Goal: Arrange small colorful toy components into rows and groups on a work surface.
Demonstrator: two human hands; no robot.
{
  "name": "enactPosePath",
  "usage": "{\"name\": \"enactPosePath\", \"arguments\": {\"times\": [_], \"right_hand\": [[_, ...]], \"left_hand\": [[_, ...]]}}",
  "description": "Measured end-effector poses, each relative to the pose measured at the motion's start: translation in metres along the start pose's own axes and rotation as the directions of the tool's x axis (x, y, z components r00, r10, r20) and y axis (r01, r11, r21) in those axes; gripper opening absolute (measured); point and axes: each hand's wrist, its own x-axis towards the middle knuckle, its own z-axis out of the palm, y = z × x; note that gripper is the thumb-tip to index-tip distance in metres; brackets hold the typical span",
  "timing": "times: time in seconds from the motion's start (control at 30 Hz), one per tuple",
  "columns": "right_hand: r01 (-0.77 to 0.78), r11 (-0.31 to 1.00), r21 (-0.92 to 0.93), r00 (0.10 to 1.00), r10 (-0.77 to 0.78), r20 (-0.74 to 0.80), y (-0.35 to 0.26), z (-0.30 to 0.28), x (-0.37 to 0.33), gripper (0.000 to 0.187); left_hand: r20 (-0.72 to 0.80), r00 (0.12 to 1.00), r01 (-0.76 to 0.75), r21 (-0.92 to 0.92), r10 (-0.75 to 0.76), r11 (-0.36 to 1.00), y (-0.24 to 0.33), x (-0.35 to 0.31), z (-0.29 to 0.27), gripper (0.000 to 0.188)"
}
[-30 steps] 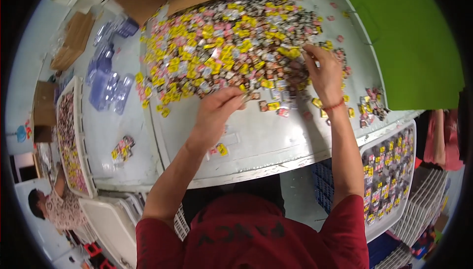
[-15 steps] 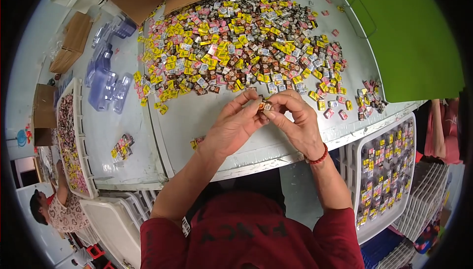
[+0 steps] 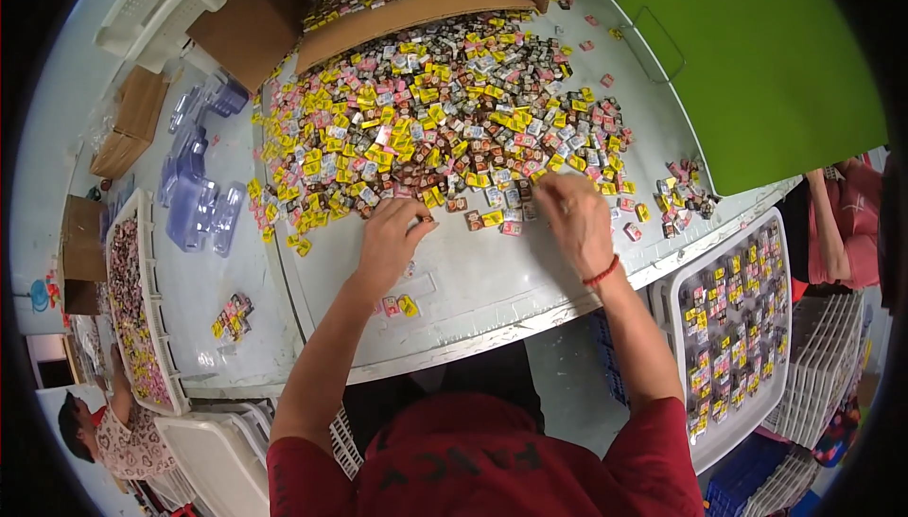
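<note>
A wide pile of tiny printed boxes (image 3: 435, 129) in yellow, pink, brown and white covers the white table (image 3: 492, 299). At the near edge of the pile, my left hand (image 3: 390, 238) pinches a tiny brown box (image 3: 427, 219) between thumb and fingers. Farther right, my right hand (image 3: 579, 219) reaches down to the pile's near edge, fingers curled and blurred; whether they grip anything is hidden. Between my forearms, close to the left one, lie a yellow tiny box (image 3: 408, 305) and a pink one (image 3: 391, 306) beside a faint clear plastic piece (image 3: 416, 284).
An open cardboard box (image 3: 416, 20) holding more tiny boxes stands behind the pile. Clear plastic packs (image 3: 203, 210) lie at left. A filled white tray (image 3: 777, 328) stands at right, below a green panel (image 3: 747, 72). Another person (image 3: 128, 422) is at far left, and a second person's arm (image 3: 828, 224) at right.
My hands, together over a brown tiny box before, have come apart: the left moved left, the right forward to the pile. The view has shifted, showing more inside the cardboard box.
</note>
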Motion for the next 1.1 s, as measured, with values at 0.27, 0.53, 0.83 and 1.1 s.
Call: {"name": "enactPosePath", "arguments": {"times": [0.27, 0.53, 0.83, 1.1], "right_hand": [[0.082, 0.944, -0.319, 0.997, -0.075, 0.033, 0.063, 0.016, 0.086, 0.016], [0.017, 0.948, -0.317, 0.982, 0.044, 0.186, 0.083, 0.04, 0.096, 0.02], [0.018, 0.962, -0.273, 0.99, 0.021, 0.139, 0.069, 0.04, 0.085, 0.014], [-0.505, 0.314, 0.804, 0.769, 0.587, 0.254, 0.12, -0.018, 0.067, 0.014]], "left_hand": [[-0.079, 0.985, -0.154, 0.018, 0.155, 0.988, 0.007, -0.007, 0.001, 0.014], [-0.051, 0.994, -0.098, -0.045, 0.096, 0.994, 0.005, -0.007, 0.0, 0.015], [-0.065, 0.994, -0.092, -0.064, 0.088, 0.994, 0.001, -0.006, 0.005, 0.017], [-0.068, 0.992, -0.11, -0.065, 0.106, 0.992, 0.002, -0.008, 0.005, 0.018]]}}
